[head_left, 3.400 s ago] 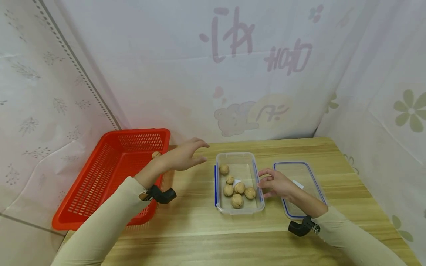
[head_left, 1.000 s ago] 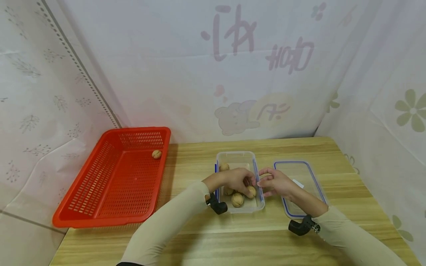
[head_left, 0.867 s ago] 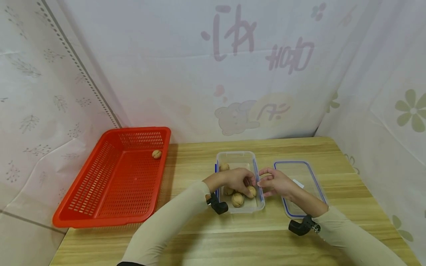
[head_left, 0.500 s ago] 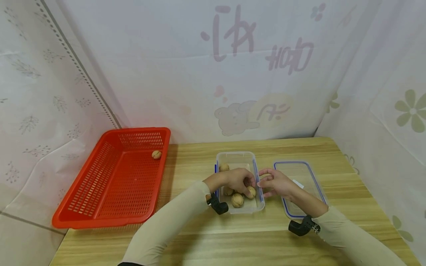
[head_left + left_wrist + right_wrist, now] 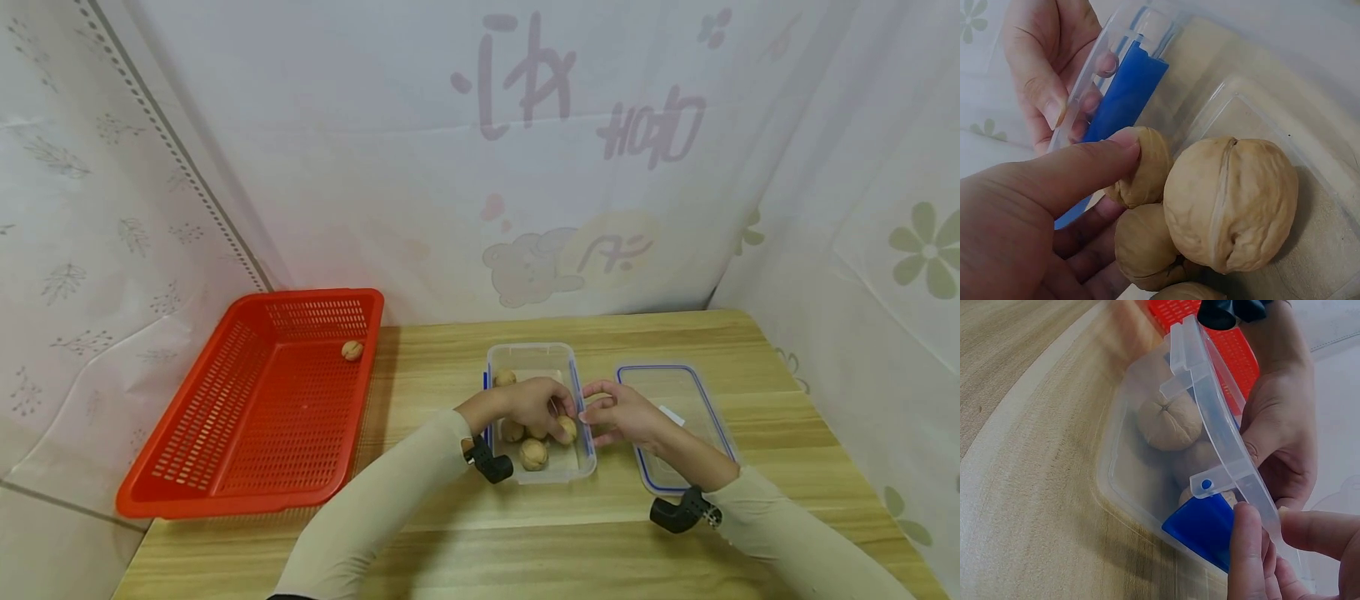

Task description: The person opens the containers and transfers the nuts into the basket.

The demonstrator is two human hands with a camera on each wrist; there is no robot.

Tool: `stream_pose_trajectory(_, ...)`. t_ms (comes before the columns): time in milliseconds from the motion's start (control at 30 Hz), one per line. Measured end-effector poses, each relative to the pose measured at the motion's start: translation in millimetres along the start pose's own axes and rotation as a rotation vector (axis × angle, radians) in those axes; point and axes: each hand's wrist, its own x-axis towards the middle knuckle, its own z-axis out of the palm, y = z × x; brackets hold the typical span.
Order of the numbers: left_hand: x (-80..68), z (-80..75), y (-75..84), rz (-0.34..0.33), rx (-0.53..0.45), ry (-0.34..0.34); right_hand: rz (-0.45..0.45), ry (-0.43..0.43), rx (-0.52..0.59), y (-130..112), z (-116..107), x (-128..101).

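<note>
Left hand down in the clear container, thumb and fingers pinching one walnut among the others; right hand gripping the container's right rim, steadying it. One more walnut already in the red basket.

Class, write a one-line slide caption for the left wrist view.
Left hand pinches a walnut in the box.
</note>
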Motion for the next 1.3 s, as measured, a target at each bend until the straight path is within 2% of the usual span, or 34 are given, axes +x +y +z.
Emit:
stream_pose_trajectory(233,-2.6,-3.2,1.7,0.010,-0.017,0.039,-0.003,-0.005,0.012,0.2,0.6,-1.3)
stream_pose_trajectory(500,-7.5,-10.4,6.4,0.039,-0.083,0.090,-0.003,-0.001,0.001,-0.2,1.5,-3.3)
stream_pose_trajectory(767,-6.9,-16.8,6.5,0.038,-0.096,0.099,0.006,-0.006,0.009,-0.8,0.6,-3.3)
stream_pose_trajectory(1300,-27.7,-53.1,17.2,0.094,-0.167,0.176,0.005,-0.006,-0.004,-2.8,-0.4,-2.6)
